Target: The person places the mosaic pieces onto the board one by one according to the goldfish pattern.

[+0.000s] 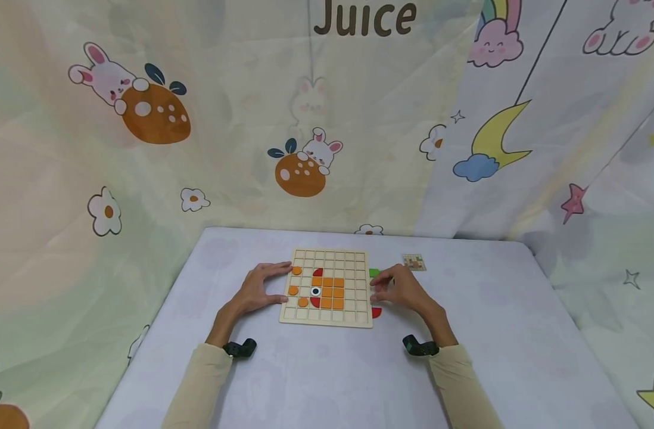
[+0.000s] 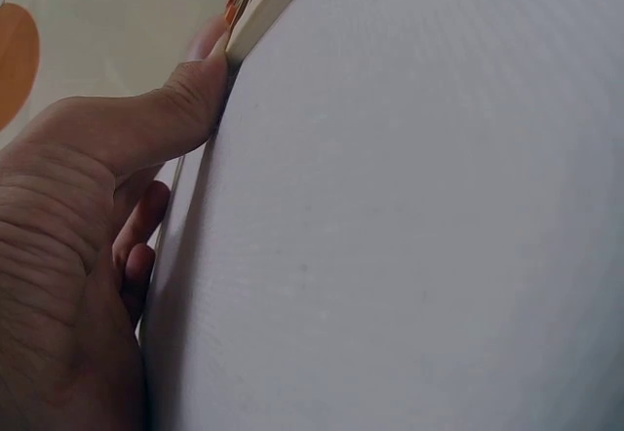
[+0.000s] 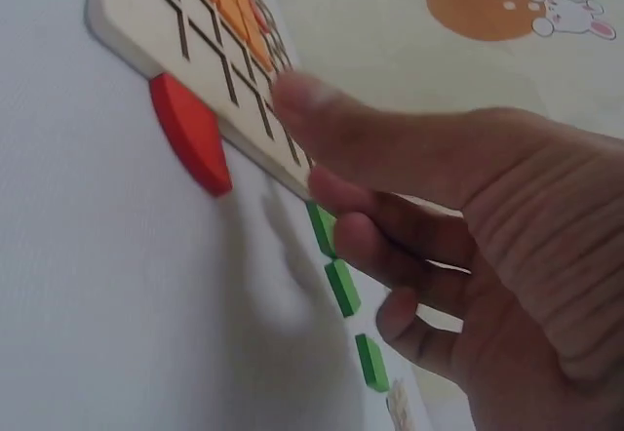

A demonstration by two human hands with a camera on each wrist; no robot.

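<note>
A wooden grid board (image 1: 356,319) lies on the table. It carries a block of orange square tiles (image 1: 333,292), several orange round pieces (image 1: 302,302) along its left side, an eye tile (image 1: 315,291) and two red quarter-round pieces (image 1: 315,302). My left hand (image 1: 254,291) rests along the board's left edge, thumb and fingers spread; up close the thumb (image 2: 190,109) touches the rim. My right hand (image 1: 404,289) hovers by the right edge with bent fingers and a gap between thumb and index finger; nothing shows between them in the right wrist view.
Beside the board's right edge lie a red rounded piece (image 3: 190,134) and several green pieces (image 3: 342,288). A small pattern card (image 1: 414,262) is farther back on the right. Behind the white-covered table (image 1: 327,375) hangs a printed cloth (image 1: 230,149).
</note>
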